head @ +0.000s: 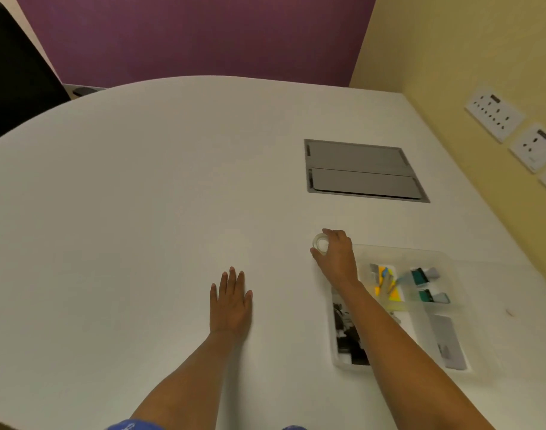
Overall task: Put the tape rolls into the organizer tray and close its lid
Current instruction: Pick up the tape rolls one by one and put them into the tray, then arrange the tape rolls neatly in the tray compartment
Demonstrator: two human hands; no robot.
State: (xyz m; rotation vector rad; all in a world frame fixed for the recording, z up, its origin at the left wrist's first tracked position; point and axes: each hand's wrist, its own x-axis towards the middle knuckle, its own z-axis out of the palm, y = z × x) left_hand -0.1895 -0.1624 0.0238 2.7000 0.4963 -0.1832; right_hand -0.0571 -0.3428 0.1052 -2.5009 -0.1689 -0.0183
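Observation:
A small clear tape roll (320,243) is pinched between the thumb and fingers of my right hand (337,256), just left of the organizer tray's far left corner and low over the white table. The clear plastic organizer tray (445,259) lies at the right with its compartments uncovered; it holds black clips, yellow and blue items, two green-and-grey pieces and a grey flat piece. My right forearm crosses over its left compartments. My left hand (231,301) rests flat on the table, fingers spread, holding nothing. I see no lid apart from the tray.
A grey metal cable hatch (361,170) is set flush in the white table (141,212) beyond the tray. A yellow wall with sockets (495,116) runs along the right. A dark chair (14,72) stands at the far left.

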